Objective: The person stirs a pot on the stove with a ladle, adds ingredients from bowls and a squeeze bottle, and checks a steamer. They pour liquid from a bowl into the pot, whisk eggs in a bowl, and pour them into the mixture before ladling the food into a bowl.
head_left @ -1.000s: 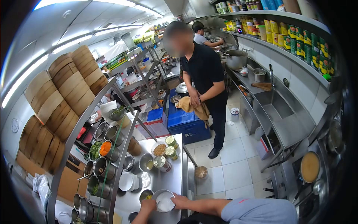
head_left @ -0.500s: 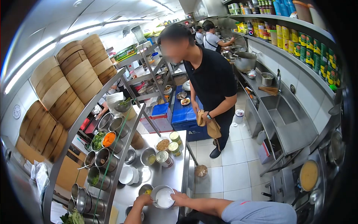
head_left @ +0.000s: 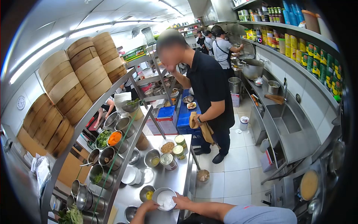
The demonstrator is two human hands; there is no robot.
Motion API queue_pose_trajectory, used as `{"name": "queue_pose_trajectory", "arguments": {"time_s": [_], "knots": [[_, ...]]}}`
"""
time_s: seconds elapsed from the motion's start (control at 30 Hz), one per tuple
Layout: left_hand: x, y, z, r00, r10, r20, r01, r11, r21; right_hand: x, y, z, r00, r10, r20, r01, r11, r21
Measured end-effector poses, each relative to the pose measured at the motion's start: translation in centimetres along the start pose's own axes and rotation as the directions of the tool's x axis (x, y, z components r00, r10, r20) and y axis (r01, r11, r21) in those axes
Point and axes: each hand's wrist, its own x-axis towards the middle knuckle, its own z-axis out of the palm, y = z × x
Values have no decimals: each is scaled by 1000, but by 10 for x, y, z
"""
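A round metal bowl (head_left: 158, 192) with something white in it stands at the near edge of the steel table. My right hand (head_left: 181, 202) grips its right rim. On the other side, my left hand (head_left: 148, 206) has its fingers closed around what looks like a spoon (head_left: 160, 205), whose end dips into the white contents. Just behind the bowl sits a smaller metal bowl (head_left: 145, 191) holding something yellow. Another small metal bowl (head_left: 131, 212) is left of my left hand.
Opened cans (head_left: 168, 161), a plate of brown bits (head_left: 167, 148) and white dishes (head_left: 129, 174) share the table. A rack with metal containers (head_left: 101, 177) and bamboo steamers (head_left: 56, 71) rises on the left. A person (head_left: 209, 82) holding a brown cloth stands ahead; a sink (head_left: 285, 119) is at right.
The spoon end and white contents have shifted in the bowl, with my left hand slightly farther right. The person ahead has raised one hand toward the face. My view has shifted slightly.
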Motion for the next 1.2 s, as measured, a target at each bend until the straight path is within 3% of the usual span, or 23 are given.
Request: {"name": "queue_pose_trajectory", "arguments": {"time_s": [0.1, 0.3, 0.33, 0.43, 0.7, 0.77, 0.97, 1.1, 1.2], "knots": [[6, 22, 12, 997, 78, -4, -78, 996, 36, 0, -2, -1, 1000, 16, -15, -16, 1000, -4], [-16, 109, -10, 961, -149, -232, 161, 986, 37, 7, 5, 14, 999, 14, -42, -14, 1000, -2], [-10, 108, -9, 953, -65, -295, 110, 984, 138, 6, 5, 15, 999, 12, -33, -12, 1000, -6], [-6, 105, -10, 921, -118, -371, 176, 976, 127, 6, 3, 14, 999, 21, -36, -21, 1000, -9], [-46, 79, -35, 936, -287, -203, 322, 932, 168, -1, -4, 0, 999, 44, -8, -44, 999, -20], [-41, 62, -23, 957, -280, -78, 288, 949, 128, -3, -4, 1, 999, 38, -25, -38, 999, -15], [-15, 52, 14, 996, -63, -63, 62, 998, -13, 6, 4, 15, 996, 10, -93, -10, 1000, 4], [-15, 101, 10, 965, -179, -193, 163, 982, -98, 6, 5, 17, 997, 21, -75, -21, 1000, 2], [-27, 129, -9, 933, -163, -321, 178, 984, 15, 5, 4, 13, 999, 31, -42, -33, 999, -36]]}}
